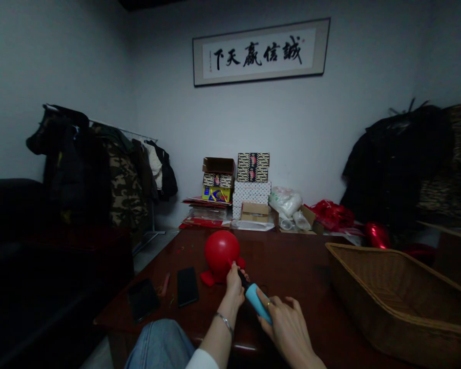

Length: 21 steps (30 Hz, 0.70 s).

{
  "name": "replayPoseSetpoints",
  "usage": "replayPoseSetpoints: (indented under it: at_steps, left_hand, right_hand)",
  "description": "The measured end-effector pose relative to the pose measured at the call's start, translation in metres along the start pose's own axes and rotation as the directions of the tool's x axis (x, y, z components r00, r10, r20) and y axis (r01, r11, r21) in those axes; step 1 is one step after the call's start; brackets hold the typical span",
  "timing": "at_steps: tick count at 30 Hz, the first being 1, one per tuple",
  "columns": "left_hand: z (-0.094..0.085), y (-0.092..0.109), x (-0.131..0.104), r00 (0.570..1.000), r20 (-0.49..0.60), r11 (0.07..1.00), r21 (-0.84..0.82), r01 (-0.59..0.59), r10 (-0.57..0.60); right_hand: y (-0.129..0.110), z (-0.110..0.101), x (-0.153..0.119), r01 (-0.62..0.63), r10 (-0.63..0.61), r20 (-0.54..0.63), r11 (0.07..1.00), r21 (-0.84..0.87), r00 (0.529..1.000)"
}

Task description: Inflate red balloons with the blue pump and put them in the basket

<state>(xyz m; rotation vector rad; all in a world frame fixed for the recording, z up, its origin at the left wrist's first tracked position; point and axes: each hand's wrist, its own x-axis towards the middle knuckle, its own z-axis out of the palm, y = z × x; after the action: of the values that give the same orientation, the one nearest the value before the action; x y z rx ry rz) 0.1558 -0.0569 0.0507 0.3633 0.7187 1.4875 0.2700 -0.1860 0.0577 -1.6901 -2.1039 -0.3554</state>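
The left hand (236,287) has its fingers pinched at the neck of a round red balloon (222,250), where the black nozzle of a blue hand pump (258,303) meets it; the exact join is hidden behind the fingers. The right hand (290,325) holds the pump's near end between thumb and fingers, some of them loosely extended.

The balloon sits just above the surface (299,261), left of the pump. Red pieces (211,278) show around its underside—partly covered, so their number is unclear. To the left lie two dark phones, one nearer the balloon (187,287) and one farther left (143,300), with a slim pinkish stick (166,283) between them and tiny scraps too small to identify.

On the right stands one wicker basket (363,277), its right end cut off by the frame. At the far side are stacked boxes (251,195), an open brown one (218,165) topping the left pile, and a clear plastic bag (286,202) with indistinct contents. Dark clothes (126,184) blur into shadow at far left.
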Motion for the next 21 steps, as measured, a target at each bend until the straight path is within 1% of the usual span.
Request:
replayPoseSetpoints:
  at_steps: [4,8,12,13,16,21]
  left_hand:
    - [-0.002,0.003,0.003,0.999,-0.009,0.999,0.016,-0.033,0.034]
    - [-0.006,0.006,0.009,0.998,-0.025,0.998,0.026,-0.052,0.053]
    - [-0.010,0.009,0.018,0.997,-0.008,0.996,0.027,-0.082,0.083]
    - [-0.011,0.010,0.021,0.996,-0.003,0.996,0.022,-0.091,0.091]
    - [-0.013,0.016,0.026,0.994,0.005,0.994,0.003,-0.106,0.106]
    - [-0.011,0.024,0.029,0.993,-0.030,0.994,0.002,-0.113,0.113]
  right_hand:
    - [-0.002,0.002,-0.004,0.000,0.000,-0.013,1.000,0.001,1.000]
    - [0.002,-0.001,-0.017,0.029,-0.029,-0.017,0.999,0.020,0.999]
    - [0.019,0.000,-0.034,0.077,-0.076,-0.041,0.996,0.034,0.996]
    - [0.024,0.000,-0.038,0.120,-0.119,-0.037,0.992,0.045,0.992]
    - [0.040,0.000,-0.051,0.184,-0.182,-0.059,0.982,0.048,0.982]
    - [0.054,-0.003,-0.064,0.236,-0.235,-0.114,0.972,-0.008,0.965]
